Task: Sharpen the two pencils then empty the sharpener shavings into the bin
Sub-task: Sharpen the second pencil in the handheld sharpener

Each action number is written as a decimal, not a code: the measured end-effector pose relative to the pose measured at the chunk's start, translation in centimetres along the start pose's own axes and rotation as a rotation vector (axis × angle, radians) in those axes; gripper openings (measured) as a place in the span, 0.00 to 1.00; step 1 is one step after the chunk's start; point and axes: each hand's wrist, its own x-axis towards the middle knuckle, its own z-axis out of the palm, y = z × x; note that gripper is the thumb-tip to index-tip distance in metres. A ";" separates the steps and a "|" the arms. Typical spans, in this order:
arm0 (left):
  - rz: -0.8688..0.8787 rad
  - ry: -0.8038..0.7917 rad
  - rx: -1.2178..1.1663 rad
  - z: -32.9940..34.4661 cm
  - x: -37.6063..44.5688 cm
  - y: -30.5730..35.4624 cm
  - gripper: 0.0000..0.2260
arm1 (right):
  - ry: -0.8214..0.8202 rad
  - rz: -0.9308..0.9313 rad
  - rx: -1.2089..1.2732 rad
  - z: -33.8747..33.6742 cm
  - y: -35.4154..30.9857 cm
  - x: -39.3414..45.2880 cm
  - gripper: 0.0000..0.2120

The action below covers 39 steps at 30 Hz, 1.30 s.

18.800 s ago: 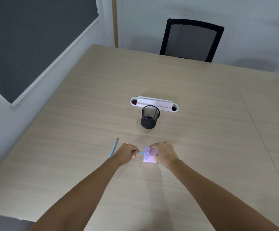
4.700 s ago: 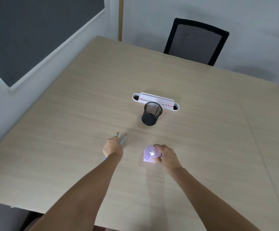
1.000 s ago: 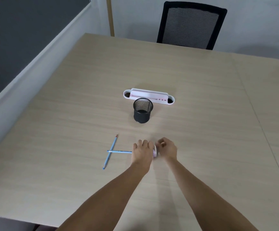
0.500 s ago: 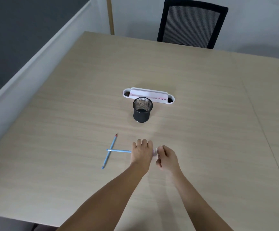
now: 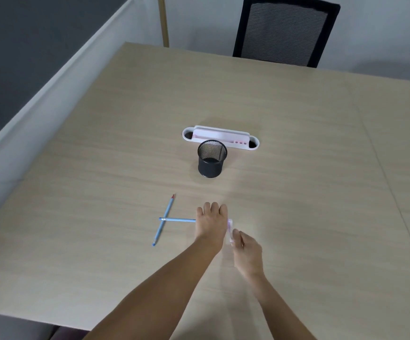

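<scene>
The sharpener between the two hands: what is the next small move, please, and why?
Probably pull the sharpener open and carry it to the mesh bin. Both pencils already lie crossed on the table, the left hand covers the sharpener, and the right hand pinches its edge.

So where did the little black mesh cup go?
The black mesh cup stands upright mid-table in the head view, just in front of the white desk tray, beyond both hands and the two blue pencils.
</scene>
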 end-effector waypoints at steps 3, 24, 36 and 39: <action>0.023 0.009 -0.016 0.1 0.0 -0.1 0.20 | -0.106 0.016 0.144 -2.3 -2.0 1.5 0.22; 0.042 -0.009 0.011 -0.3 -0.1 -0.2 0.20 | -0.174 0.040 0.212 -3.1 -2.2 2.4 0.22; 0.022 -0.025 0.032 0.0 0.0 0.0 0.25 | -0.045 0.161 -0.001 0.4 -0.5 6.7 0.13; 0.030 -0.021 0.059 0.0 0.1 -0.1 0.23 | -0.046 0.048 -0.082 0.5 0.9 3.9 0.17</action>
